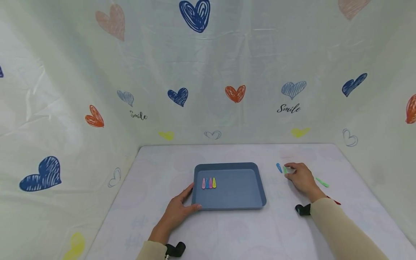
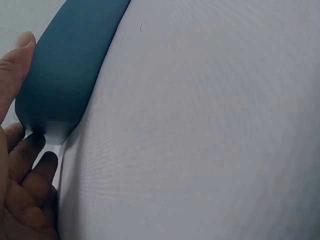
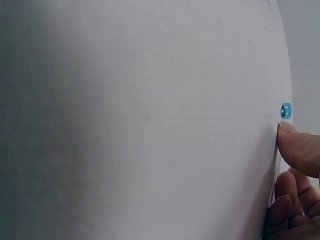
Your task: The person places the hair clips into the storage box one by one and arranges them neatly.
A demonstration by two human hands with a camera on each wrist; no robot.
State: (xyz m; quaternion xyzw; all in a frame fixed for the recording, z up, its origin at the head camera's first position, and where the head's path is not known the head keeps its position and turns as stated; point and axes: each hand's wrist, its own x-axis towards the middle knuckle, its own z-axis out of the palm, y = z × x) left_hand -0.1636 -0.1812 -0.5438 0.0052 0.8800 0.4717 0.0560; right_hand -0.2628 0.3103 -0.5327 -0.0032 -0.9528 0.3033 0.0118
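Bracketing green clip [image 1: 285, 170], right fingers [image 1: 291, 165] parted, hold unclear; left fingers [image 1: 186, 193] spread against tray [image 1: 238, 195]; red clip [image 1: 336, 202] obscured.

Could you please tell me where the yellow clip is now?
In the head view, the yellow clip lies in the left half of the blue-grey tray, at the right end of a row, beside a pink clip.

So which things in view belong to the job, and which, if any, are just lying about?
Likely the job's:
tray
four clips in it
green clip in the right hand
blue clip nearby
second green piece
red piece, partly hidden by the right sleeve

Apparently just surroundings:
table
heart-print backdrop
black wrist devices
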